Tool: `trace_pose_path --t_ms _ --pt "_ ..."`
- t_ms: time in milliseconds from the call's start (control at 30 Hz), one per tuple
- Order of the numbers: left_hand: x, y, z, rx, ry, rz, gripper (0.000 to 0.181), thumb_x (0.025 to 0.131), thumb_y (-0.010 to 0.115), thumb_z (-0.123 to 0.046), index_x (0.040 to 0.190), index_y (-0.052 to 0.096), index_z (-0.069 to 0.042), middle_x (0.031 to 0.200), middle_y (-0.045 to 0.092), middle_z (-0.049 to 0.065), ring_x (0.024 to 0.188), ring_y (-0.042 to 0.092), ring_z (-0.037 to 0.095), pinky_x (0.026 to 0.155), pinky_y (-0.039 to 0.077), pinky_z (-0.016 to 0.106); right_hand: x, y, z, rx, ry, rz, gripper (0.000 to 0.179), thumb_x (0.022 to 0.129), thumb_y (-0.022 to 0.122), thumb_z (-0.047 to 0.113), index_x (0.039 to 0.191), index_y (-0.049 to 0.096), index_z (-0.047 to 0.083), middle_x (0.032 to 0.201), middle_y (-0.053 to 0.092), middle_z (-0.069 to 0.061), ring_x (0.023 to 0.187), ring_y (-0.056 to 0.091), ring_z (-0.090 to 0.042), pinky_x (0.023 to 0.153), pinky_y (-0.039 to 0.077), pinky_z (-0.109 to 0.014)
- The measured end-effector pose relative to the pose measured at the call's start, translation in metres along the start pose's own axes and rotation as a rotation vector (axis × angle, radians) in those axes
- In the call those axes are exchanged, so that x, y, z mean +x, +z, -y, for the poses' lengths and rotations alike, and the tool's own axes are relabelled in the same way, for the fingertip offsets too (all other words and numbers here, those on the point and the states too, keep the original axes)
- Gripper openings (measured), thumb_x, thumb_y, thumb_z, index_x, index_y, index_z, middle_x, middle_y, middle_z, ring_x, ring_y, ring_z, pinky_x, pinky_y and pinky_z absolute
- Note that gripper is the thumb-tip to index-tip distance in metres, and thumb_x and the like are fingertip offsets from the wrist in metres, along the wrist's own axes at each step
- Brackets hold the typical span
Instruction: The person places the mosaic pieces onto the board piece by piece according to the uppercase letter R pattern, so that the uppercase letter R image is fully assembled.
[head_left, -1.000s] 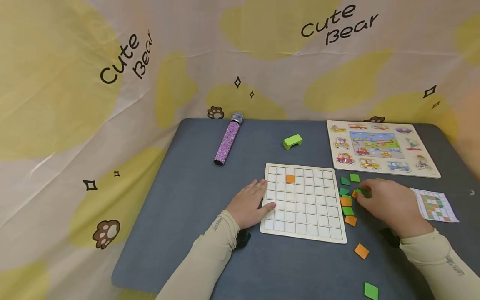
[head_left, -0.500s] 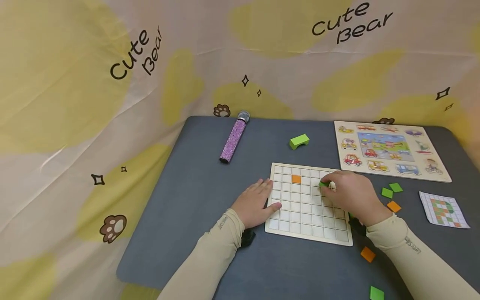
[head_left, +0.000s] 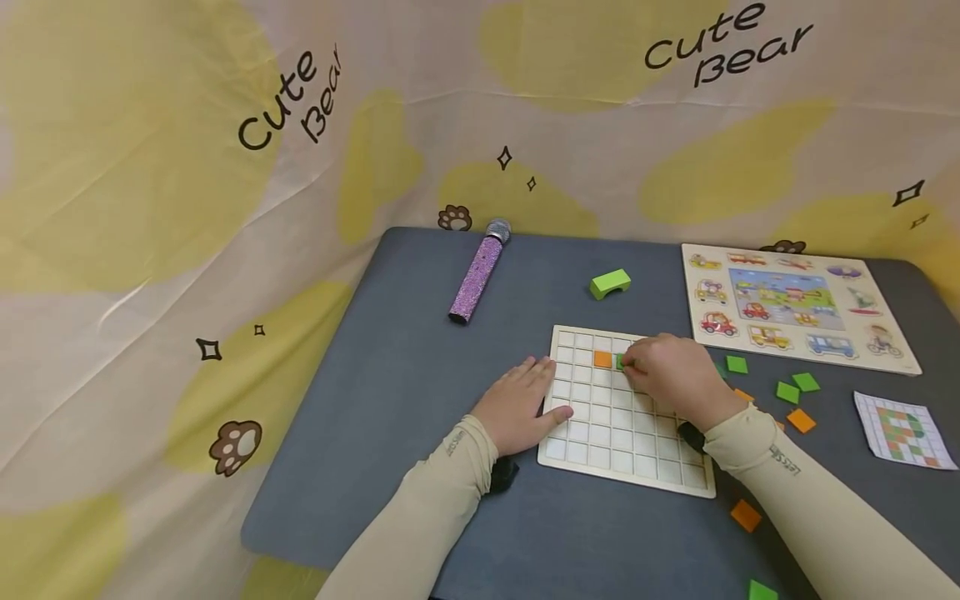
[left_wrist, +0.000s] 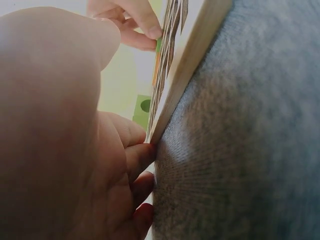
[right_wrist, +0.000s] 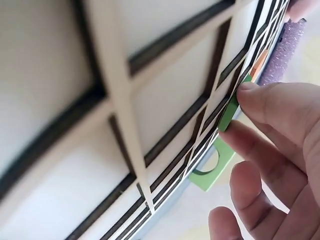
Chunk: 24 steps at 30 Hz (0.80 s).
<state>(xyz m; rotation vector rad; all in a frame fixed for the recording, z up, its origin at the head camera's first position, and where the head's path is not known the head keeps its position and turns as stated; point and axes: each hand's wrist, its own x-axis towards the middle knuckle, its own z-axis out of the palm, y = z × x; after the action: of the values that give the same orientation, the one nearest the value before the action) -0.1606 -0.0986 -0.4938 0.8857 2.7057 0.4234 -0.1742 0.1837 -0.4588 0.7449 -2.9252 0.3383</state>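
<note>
A wooden grid board (head_left: 621, 418) with white squares lies at the middle of the table in the head view. One orange square tile (head_left: 602, 359) sits in a cell of its second row. My right hand (head_left: 671, 375) pinches a green tile (right_wrist: 231, 107) between thumb and index finger, right beside that orange tile and at the board's surface. On the opposite side, my left hand (head_left: 517, 407) rests against the left edge with its fingers straight and its thumb over the rim. In the left wrist view, its fingertips (left_wrist: 142, 157) meet the board's side.
Right of the board lie loose green tiles (head_left: 737, 364) and orange tiles (head_left: 801, 420), some hidden by my right arm. Further right is a pattern card (head_left: 903, 431). A vehicle puzzle board (head_left: 787, 298), a green arch block (head_left: 610, 283) and a glittery purple microphone (head_left: 477, 279) lie behind.
My right hand has carried the green tile from the loose pile leftward over the board to beside the orange tile. My left hand stays at the board's edge. The head view has shifted slightly.
</note>
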Motion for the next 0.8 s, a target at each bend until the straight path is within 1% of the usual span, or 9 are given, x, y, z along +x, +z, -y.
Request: trace_pose_path --t_ms 133,267,400,500,600,700,800 --pt "0.001 0.001 -0.001 -0.004 0.002 0.006 0.085 0.110 0.037 -0.065 0.170 0.024 -0.006 0.175 0.024 0.007 0.162 0.018 0.026 0.131 0.017 0.040 0.000 -0.001 0.000 -0.008 -0.026 0.009 0.009 0.088 0.086 0.006 0.094 0.085 0.013 0.096 0.079 0.000 0.087 0.074 -0.030 0.068 0.063 -0.050" --pt "0.002 0.004 0.001 -0.003 -0.002 -0.004 0.084 0.110 0.038 -0.065 0.170 0.025 -0.006 0.175 0.025 0.007 0.162 0.019 0.026 0.131 0.019 0.040 0.002 -0.003 0.001 -0.014 -0.062 0.026 0.014 0.088 0.086 0.003 0.096 0.085 0.015 0.101 0.080 -0.001 0.091 0.074 -0.033 0.070 0.063 -0.052" --pt "0.005 0.007 0.002 -0.005 0.001 -0.011 0.085 0.110 0.038 -0.065 0.170 0.025 -0.006 0.175 0.026 0.007 0.162 0.020 0.026 0.131 0.018 0.039 0.002 -0.006 0.002 -0.032 -0.069 0.081 0.015 0.090 0.085 0.004 0.101 0.085 0.013 0.110 0.080 -0.005 0.098 0.074 -0.036 0.074 0.064 -0.053" --pt "0.004 0.007 0.002 -0.001 -0.003 -0.012 0.084 0.110 0.038 -0.064 0.170 0.026 -0.006 0.175 0.026 0.007 0.162 0.020 0.026 0.131 0.019 0.039 0.000 -0.009 0.005 -0.062 -0.044 0.136 0.018 0.093 0.083 0.009 0.110 0.085 0.011 0.119 0.077 -0.013 0.104 0.074 -0.038 0.077 0.064 -0.054" --pt "0.001 0.005 0.002 -0.005 -0.007 -0.015 0.083 0.110 0.040 -0.063 0.169 0.027 -0.005 0.174 0.028 0.007 0.161 0.021 0.026 0.131 0.020 0.040 -0.007 -0.014 0.011 -0.062 0.008 0.154 0.024 0.096 0.081 0.014 0.119 0.083 0.010 0.125 0.074 -0.017 0.108 0.073 -0.039 0.081 0.064 -0.055" --pt "-0.001 0.002 0.000 -0.027 0.002 -0.022 0.083 0.110 0.042 -0.062 0.169 0.029 -0.005 0.174 0.028 0.008 0.161 0.022 0.027 0.130 0.021 0.041 -0.021 -0.023 0.018 -0.031 0.074 0.157 0.028 0.096 0.081 0.017 0.123 0.082 0.009 0.125 0.074 -0.016 0.112 0.072 -0.040 0.087 0.063 -0.057" --pt "0.000 -0.001 0.000 -0.043 0.011 -0.027 0.082 0.110 0.043 -0.061 0.168 0.029 -0.004 0.174 0.028 0.009 0.161 0.022 0.028 0.130 0.022 0.042 -0.039 -0.032 0.022 -0.014 0.116 0.159 0.025 0.096 0.081 0.018 0.119 0.083 0.009 0.118 0.077 -0.012 0.109 0.072 -0.037 0.087 0.062 -0.057"
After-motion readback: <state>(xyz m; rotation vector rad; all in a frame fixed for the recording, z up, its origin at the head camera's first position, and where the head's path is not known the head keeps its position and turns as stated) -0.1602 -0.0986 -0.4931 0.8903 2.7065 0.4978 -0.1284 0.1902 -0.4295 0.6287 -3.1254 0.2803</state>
